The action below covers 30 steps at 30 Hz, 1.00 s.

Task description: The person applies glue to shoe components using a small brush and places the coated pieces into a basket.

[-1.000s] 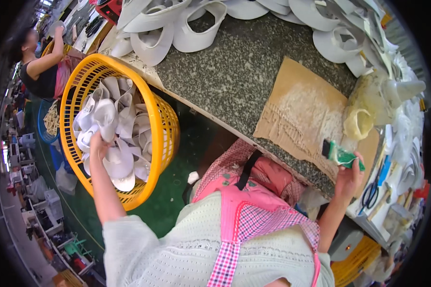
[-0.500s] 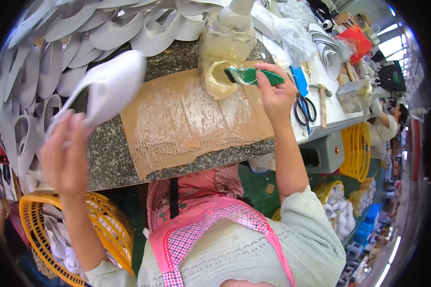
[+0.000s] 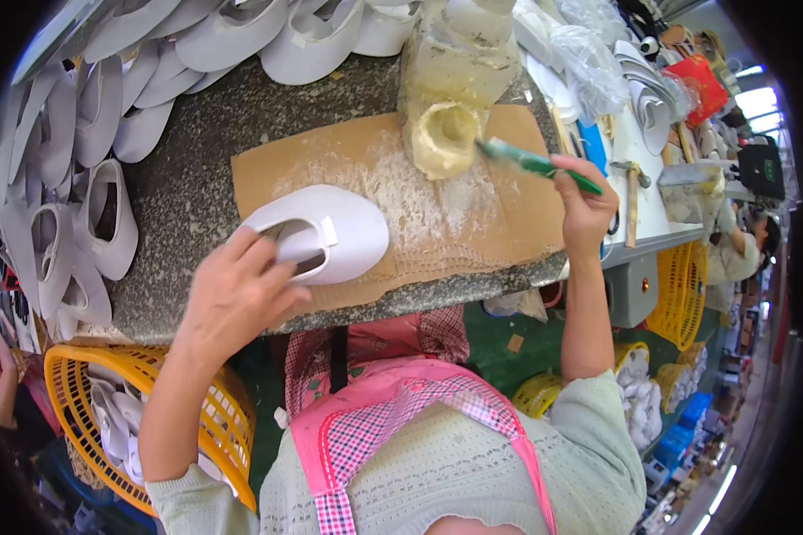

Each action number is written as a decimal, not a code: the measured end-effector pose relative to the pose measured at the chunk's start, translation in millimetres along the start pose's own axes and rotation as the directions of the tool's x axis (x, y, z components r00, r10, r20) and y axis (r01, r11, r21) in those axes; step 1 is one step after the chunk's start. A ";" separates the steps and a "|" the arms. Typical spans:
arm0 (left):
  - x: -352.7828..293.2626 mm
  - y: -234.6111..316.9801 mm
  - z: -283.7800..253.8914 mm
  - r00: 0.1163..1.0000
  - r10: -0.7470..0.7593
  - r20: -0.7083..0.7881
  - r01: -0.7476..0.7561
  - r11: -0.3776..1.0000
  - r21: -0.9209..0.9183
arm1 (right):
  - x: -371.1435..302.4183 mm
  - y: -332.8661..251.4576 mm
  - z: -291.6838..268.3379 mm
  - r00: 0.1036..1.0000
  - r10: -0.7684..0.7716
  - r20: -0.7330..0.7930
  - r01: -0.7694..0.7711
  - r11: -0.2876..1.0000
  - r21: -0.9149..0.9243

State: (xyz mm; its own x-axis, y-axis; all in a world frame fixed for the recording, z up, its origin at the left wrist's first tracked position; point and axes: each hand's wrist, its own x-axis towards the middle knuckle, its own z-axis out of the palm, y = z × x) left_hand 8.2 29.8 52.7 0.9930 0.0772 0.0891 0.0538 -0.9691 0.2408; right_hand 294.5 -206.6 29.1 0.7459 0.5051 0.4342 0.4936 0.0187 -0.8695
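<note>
A white shoe upper rests on the cardboard sheet, its opening facing up. My left hand pinches its heel end, fingers at the rim of the opening. In my right hand is a green-handled brush, slightly blurred. Its dark tip is beside the cut-open mouth of a cloudy plastic bottle, crusted with pale yellow glue. White dried residue covers the middle of the cardboard.
More white shoe uppers line the table's back and left. Scissors, a hammer and plastic bags lie to the right. A yellow basket of white pieces stands below left. Another person is at far right.
My left hand has brought the shoe upper from the air at left down onto the cardboard. My right hand has drawn the brush rightward from the bottle's mouth. The view has shifted slightly.
</note>
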 end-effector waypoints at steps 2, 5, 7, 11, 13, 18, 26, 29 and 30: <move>0.6 4.1 9.4 0.997 0.069 0.041 -0.064 0.992 -0.106 | -11.6 -11.3 10.5 0.987 0.054 0.150 -0.074 0.988 0.133; 5.5 -0.7 12.1 0.996 0.084 0.028 -0.074 0.967 -0.245 | -27.7 -26.6 54.9 0.891 0.085 0.446 -0.214 0.945 0.246; 5.6 -2.8 13.2 0.994 0.072 0.078 -0.050 0.966 -0.255 | -23.4 -27.4 99.9 0.845 0.096 0.527 -0.231 0.953 0.197; 4.1 -2.8 15.8 0.993 0.085 0.087 -0.059 0.962 -0.267 | -9.4 -28.7 116.4 0.745 -0.037 0.666 -0.056 0.991 0.118; -1.5 -0.8 15.4 0.995 0.056 0.080 -0.031 0.960 -0.280 | -11.7 -34.3 103.4 0.648 -0.124 0.752 0.025 0.990 0.141; -2.1 6.8 14.8 0.985 -0.058 0.162 0.092 0.973 -0.212 | -14.6 -26.7 111.7 0.819 -0.002 0.573 -0.148 0.965 0.215; 16.3 -3.8 -5.1 0.852 -0.065 0.519 0.343 0.819 -0.460 | -57.3 -39.2 85.4 0.859 -0.023 0.511 -0.146 0.946 0.288; 18.0 -10.8 -24.2 0.832 -0.048 0.552 0.401 0.740 -0.541 | -8.8 -30.5 53.9 0.998 -0.013 0.065 -0.002 0.976 0.219; 13.9 -15.8 -28.6 0.852 -0.093 0.515 0.471 0.564 -0.679 | 3.0 -24.4 52.0 0.999 -0.023 0.048 0.013 0.978 0.207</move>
State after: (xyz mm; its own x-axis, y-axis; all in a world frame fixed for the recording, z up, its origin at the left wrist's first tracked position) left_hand 18.1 52.9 77.8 0.8955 0.0353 -0.4437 0.4268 -0.3509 0.8335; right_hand 261.4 -160.7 39.4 0.7119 0.5454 0.4425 0.3999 0.2031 -0.8938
